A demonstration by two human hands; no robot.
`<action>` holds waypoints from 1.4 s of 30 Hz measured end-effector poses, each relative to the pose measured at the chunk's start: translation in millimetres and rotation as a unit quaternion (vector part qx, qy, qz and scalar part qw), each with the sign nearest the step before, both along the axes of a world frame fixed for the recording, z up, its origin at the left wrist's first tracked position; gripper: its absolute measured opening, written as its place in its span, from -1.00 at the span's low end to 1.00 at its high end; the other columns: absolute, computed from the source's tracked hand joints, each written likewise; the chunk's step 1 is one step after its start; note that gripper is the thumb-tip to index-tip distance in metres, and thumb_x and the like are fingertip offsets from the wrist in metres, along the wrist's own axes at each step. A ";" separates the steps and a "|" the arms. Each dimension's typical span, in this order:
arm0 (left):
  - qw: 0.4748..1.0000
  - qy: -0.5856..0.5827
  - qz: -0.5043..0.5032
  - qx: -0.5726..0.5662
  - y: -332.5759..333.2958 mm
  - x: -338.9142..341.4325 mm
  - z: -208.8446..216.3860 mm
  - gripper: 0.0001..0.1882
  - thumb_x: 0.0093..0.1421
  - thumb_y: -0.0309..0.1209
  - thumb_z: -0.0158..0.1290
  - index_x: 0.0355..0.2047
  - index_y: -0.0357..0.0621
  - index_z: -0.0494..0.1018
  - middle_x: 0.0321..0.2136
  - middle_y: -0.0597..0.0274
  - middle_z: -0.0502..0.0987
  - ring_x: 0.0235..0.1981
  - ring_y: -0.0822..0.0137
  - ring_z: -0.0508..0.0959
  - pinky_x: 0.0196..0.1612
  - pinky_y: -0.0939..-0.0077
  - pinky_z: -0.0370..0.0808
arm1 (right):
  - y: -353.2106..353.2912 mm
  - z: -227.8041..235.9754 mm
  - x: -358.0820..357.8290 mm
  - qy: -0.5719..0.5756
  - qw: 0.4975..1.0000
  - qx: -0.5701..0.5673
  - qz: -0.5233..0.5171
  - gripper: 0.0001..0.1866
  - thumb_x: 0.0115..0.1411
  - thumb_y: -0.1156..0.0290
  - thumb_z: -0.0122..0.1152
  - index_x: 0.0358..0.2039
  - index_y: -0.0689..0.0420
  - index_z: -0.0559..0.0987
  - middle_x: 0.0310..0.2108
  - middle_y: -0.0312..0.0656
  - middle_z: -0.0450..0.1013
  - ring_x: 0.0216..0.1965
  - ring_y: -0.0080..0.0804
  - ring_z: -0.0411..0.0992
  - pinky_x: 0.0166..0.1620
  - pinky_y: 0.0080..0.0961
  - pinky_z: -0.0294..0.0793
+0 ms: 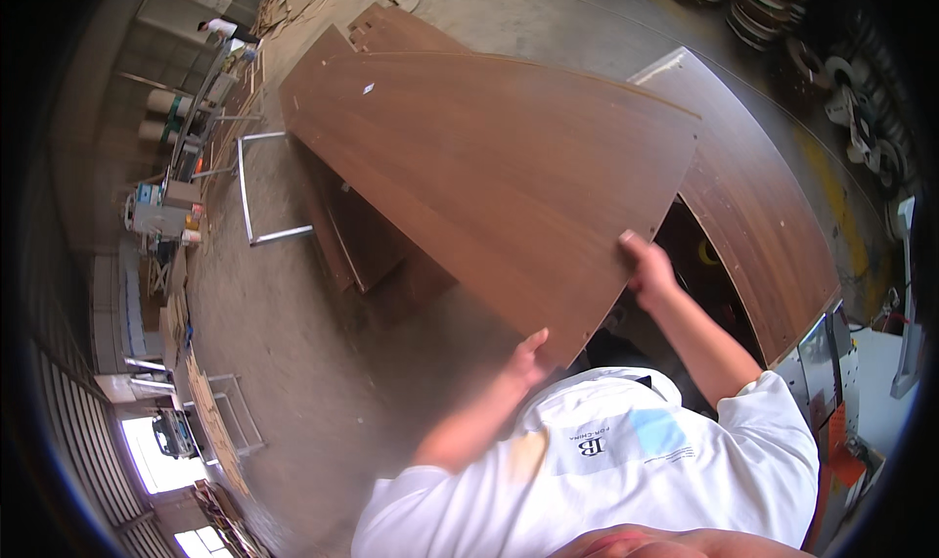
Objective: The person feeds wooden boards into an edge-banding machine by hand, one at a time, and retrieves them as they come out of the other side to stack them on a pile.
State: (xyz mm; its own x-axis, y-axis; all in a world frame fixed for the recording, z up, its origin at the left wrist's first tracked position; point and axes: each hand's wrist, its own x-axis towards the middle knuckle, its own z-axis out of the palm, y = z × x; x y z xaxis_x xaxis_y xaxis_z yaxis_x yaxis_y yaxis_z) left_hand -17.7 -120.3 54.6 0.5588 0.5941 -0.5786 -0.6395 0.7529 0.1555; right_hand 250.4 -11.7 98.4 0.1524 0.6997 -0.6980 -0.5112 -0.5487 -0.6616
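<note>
Between left hand [526,364] and right hand [652,274], both closed on its near end, thumbs uppermost: one brown panel [489,167]. Rightward of both: second board [768,216].

Grey concrete floor [284,313] (faded yellow stripe [831,201] at right), bright rectangular openings [149,462], dark ribbed wall [78,401] at left.

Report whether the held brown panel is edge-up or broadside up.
Broadside up: the brown panel shows its wide face, left hand and right hand on it.
</note>
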 end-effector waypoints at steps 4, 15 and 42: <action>1.000 0.003 -0.021 -0.008 34.3 55.3 -12.4 -0.41 0.11 -0.28 0.29 0.13 -0.08 0.37 0.01 0.22 0.52 0.07 0.25 0.48 0.22 0.25 0.37 | -19.6 -27.9 1.3 0.070 0.996 0.033 0.038 -0.56 0.20 0.18 0.30 0.00 0.16 0.53 -0.14 -0.20 0.54 -0.29 -0.47 0.52 -0.37 -0.63 0.40; 0.949 0.030 -0.314 0.017 49.7 146.2 -17.6 -0.56 0.31 -0.06 0.08 0.08 0.00 0.43 -0.01 0.18 0.52 0.04 0.21 0.49 0.07 0.18 0.44 | -73.5 -15.0 161.9 -0.031 0.998 0.043 -0.033 -0.53 0.18 0.26 0.30 0.03 0.24 0.48 -0.09 -0.16 0.53 -0.09 -0.35 0.50 0.00 -0.37 0.48; 0.916 0.387 0.079 -0.068 394.0 -190.7 -109.3 -0.30 0.37 0.17 -0.34 0.27 -0.08 0.26 0.24 0.15 0.34 0.20 0.02 0.37 0.20 -0.03 0.38 | -196.5 -9.6 186.4 -0.550 0.725 -0.392 -0.133 -0.10 0.19 -0.46 -0.22 0.06 0.18 0.50 0.09 0.15 0.41 0.16 0.15 0.33 0.18 -0.09 0.29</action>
